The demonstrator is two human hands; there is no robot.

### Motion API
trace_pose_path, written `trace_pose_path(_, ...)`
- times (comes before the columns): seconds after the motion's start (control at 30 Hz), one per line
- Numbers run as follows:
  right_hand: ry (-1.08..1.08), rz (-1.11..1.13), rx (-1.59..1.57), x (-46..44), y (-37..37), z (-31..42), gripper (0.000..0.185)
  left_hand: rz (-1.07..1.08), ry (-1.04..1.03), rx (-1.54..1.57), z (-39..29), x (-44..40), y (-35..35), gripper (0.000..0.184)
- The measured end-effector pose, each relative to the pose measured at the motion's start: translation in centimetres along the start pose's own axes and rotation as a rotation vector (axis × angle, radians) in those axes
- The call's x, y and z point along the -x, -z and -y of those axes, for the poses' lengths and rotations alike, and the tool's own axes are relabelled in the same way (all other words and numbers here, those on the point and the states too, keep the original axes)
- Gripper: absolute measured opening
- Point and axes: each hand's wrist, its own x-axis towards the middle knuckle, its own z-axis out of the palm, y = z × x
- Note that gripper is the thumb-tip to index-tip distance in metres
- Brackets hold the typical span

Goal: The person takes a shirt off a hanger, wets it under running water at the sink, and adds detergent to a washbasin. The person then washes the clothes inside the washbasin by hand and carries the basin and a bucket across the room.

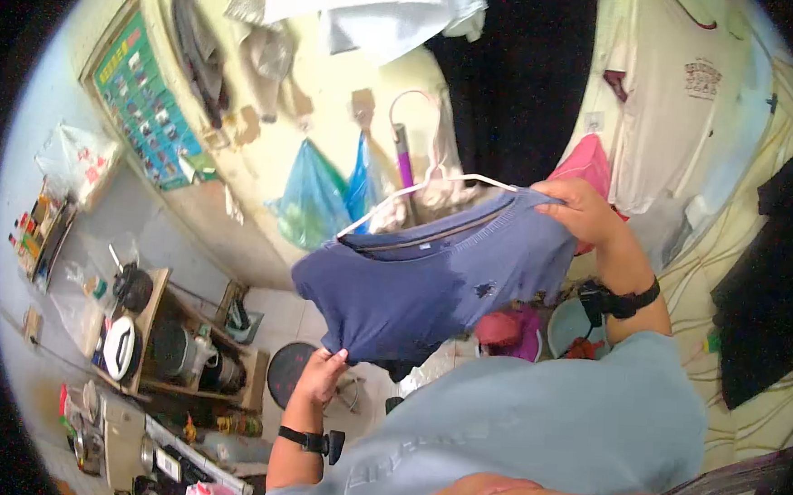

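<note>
A dark blue T-shirt (394, 293) hangs on a pale pink wire hanger (382, 209) in front of me, its neckline spread around the hanger's lower part. Darker patches, apparently damp, and a small dark print mark its chest. My left hand (321, 374) pinches the shirt's lower left edge, near the sleeve. At the upper right, my right hand (580, 212) grips the shoulder fabric by the hanger's right end. The hanger's hook points upward, and no hand touches it. Whatever supports the hanger cannot be made out.
Blue plastic bags (313, 197) hang on the wall behind the shirt. Below stand a round dark stool (291, 374) and a light green basin (566, 323). A wooden shelf (158, 324) with kitchenware is at left. A white T-shirt (673, 101) and dark clothing (771, 279) hang at right.
</note>
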Motion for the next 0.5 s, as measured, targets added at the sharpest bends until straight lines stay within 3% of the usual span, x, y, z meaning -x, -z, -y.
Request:
trace_pose_path(0.03,0.003,-0.022,0.012,0.8,1.7,-1.2,0.024,-0.020,0.069,-0.023,-0.4,-1.5,-1.7,0.025)
trace_pose_path(0.2,-0.150,-0.272,0.131,5.1,9.6,-6.6,0.023,0.204,0.015,-0.049,-1.2,-10.3,-8.9,0.027)
trace_pose_path(0.43,-0.139,-0.521,0.216,8.7,15.1,-9.6,0.020,0.362,-0.011,-0.066,-2.5,-19.0,-17.6,0.028)
trace_pose_path(0.5,-0.101,-0.773,0.439,9.8,16.1,-11.4,0.022,0.355,0.060,-0.017,-3.1,-20.0,-19.8,0.023)
